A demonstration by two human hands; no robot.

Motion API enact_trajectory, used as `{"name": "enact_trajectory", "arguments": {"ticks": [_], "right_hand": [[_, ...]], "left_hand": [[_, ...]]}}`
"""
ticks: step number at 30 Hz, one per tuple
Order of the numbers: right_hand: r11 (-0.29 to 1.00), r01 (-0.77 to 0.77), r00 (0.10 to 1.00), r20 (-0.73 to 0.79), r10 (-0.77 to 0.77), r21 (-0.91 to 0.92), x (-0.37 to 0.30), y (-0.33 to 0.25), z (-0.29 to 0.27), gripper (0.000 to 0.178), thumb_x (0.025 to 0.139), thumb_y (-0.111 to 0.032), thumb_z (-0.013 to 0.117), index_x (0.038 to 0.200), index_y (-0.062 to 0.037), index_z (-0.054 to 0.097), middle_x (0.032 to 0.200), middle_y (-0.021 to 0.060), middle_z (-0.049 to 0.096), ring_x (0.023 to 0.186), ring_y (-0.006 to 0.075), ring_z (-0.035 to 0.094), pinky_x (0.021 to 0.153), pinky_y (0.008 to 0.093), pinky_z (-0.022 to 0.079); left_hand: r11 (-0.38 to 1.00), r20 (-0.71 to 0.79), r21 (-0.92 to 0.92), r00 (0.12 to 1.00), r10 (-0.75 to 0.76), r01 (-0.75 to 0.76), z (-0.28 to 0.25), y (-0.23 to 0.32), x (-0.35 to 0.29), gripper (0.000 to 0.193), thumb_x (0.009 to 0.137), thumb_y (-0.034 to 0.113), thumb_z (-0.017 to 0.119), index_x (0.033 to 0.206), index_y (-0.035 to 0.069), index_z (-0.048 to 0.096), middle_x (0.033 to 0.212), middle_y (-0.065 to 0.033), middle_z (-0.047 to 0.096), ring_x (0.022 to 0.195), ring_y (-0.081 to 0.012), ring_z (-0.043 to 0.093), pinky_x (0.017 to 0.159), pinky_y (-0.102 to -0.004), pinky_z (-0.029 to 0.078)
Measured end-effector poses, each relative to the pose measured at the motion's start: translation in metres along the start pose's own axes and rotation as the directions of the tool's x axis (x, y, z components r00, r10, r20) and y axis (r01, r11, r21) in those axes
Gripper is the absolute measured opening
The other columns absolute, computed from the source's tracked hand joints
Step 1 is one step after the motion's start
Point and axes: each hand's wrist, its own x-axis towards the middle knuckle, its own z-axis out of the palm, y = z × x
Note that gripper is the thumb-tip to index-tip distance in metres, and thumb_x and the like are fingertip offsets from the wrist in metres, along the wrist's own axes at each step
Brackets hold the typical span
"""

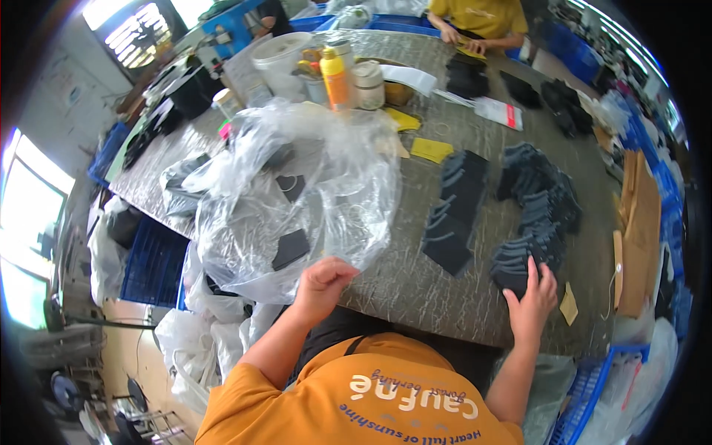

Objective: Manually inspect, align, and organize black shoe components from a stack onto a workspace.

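Note:
My left hand [322, 285] is curled at the near edge of a large clear plastic bag [297, 185] that lies crumpled on the grey table [415, 289]; its fingers pinch the film. Black flat pieces [291, 248] show through the bag. My right hand [530, 300] lies flat, fingers apart, on the near end of an overlapping row of black pieces [538, 222]. A second row of black pieces [454, 215] lies between my two hands, untouched.
Bottles, an orange bottle [335, 78] and a white bucket [278, 55] stand at the far side. Yellow pieces [432, 150] lie mid-table. Brown cardboard [641, 222] sits at the right edge. A person in a yellow shirt [482, 18] works at the far end. Blue crates [152, 263] stand below left.

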Motion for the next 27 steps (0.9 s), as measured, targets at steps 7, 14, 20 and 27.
{"name": "enact_trajectory", "arguments": {"ticks": [7,14,20,27], "right_hand": [[0.993,-0.107,0.994,-0.034,0.105,-0.045,0.013,0.04,0.05,0.076,0.075,-0.019,0.071,0.14,-0.0293,0.033,0.15,0.0108,0.017,0.138,0.0372,0.015,0.104,0.0613,0.02],[0.995,0.09,0.93,-0.362,-0.067,0.047,0.006,0.009,0.047,0.058,0.078,-0.016,0.067,0.131,-0.0123,0.046,0.143,0.0142,0.031,0.134,0.0403,0.022,0.104,0.0569,0.021],[0.648,0.282,0.954,-0.135,-0.268,0.707,0.002,-0.063,0.024,0.022,0.075,-0.002,0.063,0.097,-0.0017,0.061,0.11,0.0133,0.058,0.107,0.0302,0.052,0.093,0.039,0.04],[-0.325,-0.688,0.695,0.46,-0.553,0.649,-0.004,-0.134,0.048,0.048,0.095,-0.029,0.051,0.13,0.0006,0.04,0.111,0.012,0.058,0.092,0.0227,0.062,0.085,0.0333,0.048]], "left_hand": [[0.76,-0.236,0.537,0.93,-0.282,0.366,-0.095,-0.038,0.048,0.033,0.068,0.013,0.073,0.099,0.001,0.066,0.092,-0.0167,0.062,0.091,-0.0311,0.059,0.082,-0.0364,0.048],[0.704,-0.112,0.598,0.909,-0.402,0.384,-0.103,-0.058,0.037,0.032,0.066,0.011,0.071,0.096,0.001,0.066,0.097,-0.0187,0.06,0.102,-0.0361,0.052,0.088,-0.0412,0.042],[0.842,-0.265,0.498,0.961,-0.08,0.208,-0.102,-0.036,0.06,0.008,0.073,0.002,0.061,0.08,0.001,0.063,0.085,-0.0138,0.061,0.086,-0.0334,0.055,0.08,-0.0411,0.042],[0.638,0.531,0.179,0.62,0.578,-0.749,-0.004,0.048,0.066,0.022,0.065,0.005,0.062,0.087,0.007,0.065,0.1,-0.0039,0.06,0.088,-0.026,0.055,0.08,-0.038,0.045]]}}
